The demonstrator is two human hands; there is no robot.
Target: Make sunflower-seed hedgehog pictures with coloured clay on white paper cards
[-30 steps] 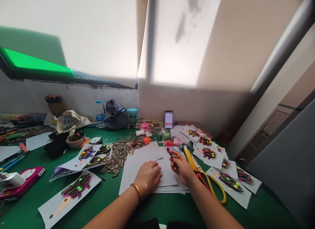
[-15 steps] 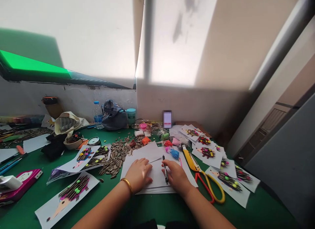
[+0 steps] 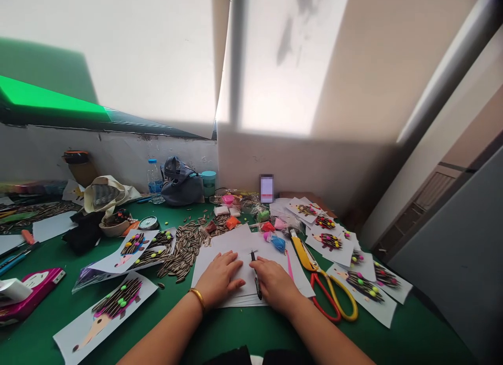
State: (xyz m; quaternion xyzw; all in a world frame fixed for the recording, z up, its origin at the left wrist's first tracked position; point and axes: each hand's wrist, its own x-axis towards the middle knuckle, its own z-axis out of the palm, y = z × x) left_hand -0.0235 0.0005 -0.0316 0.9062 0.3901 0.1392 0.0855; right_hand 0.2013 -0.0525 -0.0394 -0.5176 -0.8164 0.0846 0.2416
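A stack of white paper (image 3: pixel 231 244) lies on the green table in front of me. My left hand (image 3: pixel 220 278) rests flat on its left part, fingers spread, with a gold bangle at the wrist. On the right, my right hand (image 3: pixel 274 282) rests on the paper and holds a black pen (image 3: pixel 256 277) between thumb and fingers. The pen's upper end points away from me, near a short dark mark on the sheet. Scissors (image 3: pixel 340 299) with red and yellow handles and a yellow utility knife (image 3: pixel 302 252) lie just right of the stack.
Striped sunflower seeds (image 3: pixel 186 247) are heaped left of the paper. Hedgehog pictures lie at left (image 3: pixel 106 315) and right (image 3: pixel 363 289). Behind the stack are clay packets (image 3: pixel 278 243) and a phone (image 3: pixel 266 189). A magenta box (image 3: pixel 43 286) sits far left.
My right hand has shifted slightly left with the pen in it, closer to my left hand. A short dark mark now shows by the pen. My left hand stays flat on the paper.
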